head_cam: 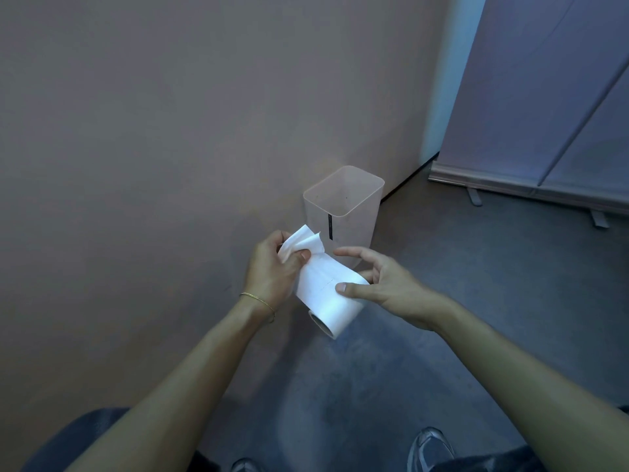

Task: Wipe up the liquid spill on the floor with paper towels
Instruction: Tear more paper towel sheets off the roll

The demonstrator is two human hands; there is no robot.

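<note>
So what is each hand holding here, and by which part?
The left hand pinches the loose sheet; the right hand holds the paper towel roll by its side.

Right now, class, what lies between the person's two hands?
In the head view, the paper towel roll lies between the left hand and right hand.

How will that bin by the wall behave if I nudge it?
The bin looks like thin translucent plastic with nothing visible inside, so probably light. It stands tall and narrow, so a nudge may well tip or slide it.
</note>
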